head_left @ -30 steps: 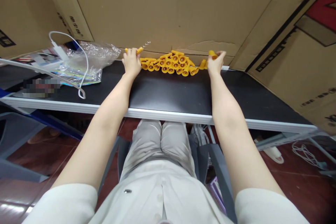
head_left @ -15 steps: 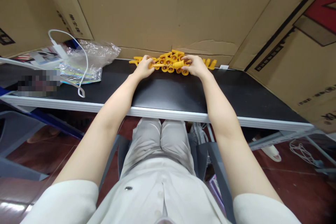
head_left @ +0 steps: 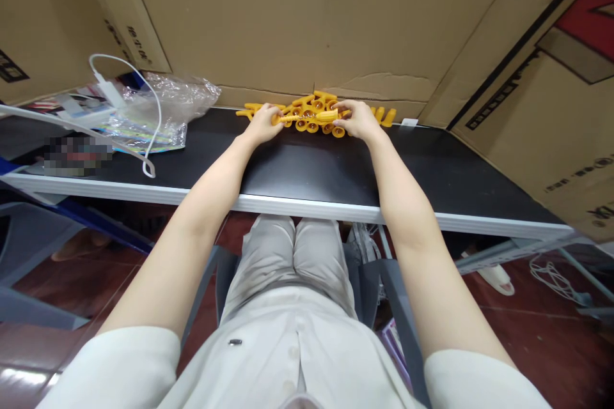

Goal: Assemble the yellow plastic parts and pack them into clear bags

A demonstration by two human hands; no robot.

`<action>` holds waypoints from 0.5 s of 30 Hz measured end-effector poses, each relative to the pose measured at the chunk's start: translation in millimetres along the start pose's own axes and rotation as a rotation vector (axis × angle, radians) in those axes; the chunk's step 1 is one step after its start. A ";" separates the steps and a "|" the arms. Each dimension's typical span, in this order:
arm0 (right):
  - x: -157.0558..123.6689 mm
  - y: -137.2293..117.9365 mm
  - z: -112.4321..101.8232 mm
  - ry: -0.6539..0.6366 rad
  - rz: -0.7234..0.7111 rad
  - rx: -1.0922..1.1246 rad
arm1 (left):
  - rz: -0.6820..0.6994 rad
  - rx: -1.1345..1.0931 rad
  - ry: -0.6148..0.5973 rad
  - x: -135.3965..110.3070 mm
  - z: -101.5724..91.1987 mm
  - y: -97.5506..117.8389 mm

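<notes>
The cones (head_left: pixel 328 116) are yellow; tabletop (head_left: pixel 311 169) black; cardboard (head_left: pixel 288 25) brown.

A white cable (head_left: pixel 160 112) is arching in front of crumpled clear plastic (head_left: pixel 194 99), which is lying on the counter (head_left: pixel 307 169). Cardboard (head_left: pixel 268 19) is standing behind. Below, a white shoe (head_left: pixel 499 280) and tangled cord (head_left: pixel 551 276) are resting on the reddish floor (head_left: pixel 532 335).

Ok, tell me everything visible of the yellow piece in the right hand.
The yellow piece is short and plastic-looking. The right hand pinches it by one end, roughly level, above the black tabletop. Its other end faces the thin yellow piece in the left hand; whether they touch is too small to tell.
</notes>
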State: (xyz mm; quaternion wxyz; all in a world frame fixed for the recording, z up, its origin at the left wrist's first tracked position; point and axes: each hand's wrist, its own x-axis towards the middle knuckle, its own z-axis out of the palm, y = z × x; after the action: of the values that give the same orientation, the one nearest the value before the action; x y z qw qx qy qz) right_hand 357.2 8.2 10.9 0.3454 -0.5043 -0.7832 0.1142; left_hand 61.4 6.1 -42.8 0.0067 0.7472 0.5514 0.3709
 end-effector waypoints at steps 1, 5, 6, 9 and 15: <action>0.0 0.1 -0.4 -0.003 0.003 0.009 | -0.004 0.003 0.001 0.3 0.0 -0.9; 0.9 -1.2 2.9 -0.001 0.002 0.037 | 0.000 0.010 -0.004 0.1 -2.6 1.3; 1.1 -2.2 4.8 -0.004 -0.001 0.046 | 0.006 0.007 -0.006 -0.6 -3.6 3.6; 0.2 -7.2 10.3 -0.030 -0.025 0.076 | 0.007 -0.014 -0.019 -3.8 -6.0 12.5; -6.2 -16.0 10.8 -0.065 -0.041 0.147 | 0.001 0.001 -0.017 -7.5 -6.9 18.7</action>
State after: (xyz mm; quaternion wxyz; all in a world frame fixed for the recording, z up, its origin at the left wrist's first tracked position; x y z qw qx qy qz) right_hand 340.3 -2.8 8.8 0.3584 -0.4575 -0.7935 0.1806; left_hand 71.9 -10.2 -34.0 0.0109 0.7505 0.5512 0.3643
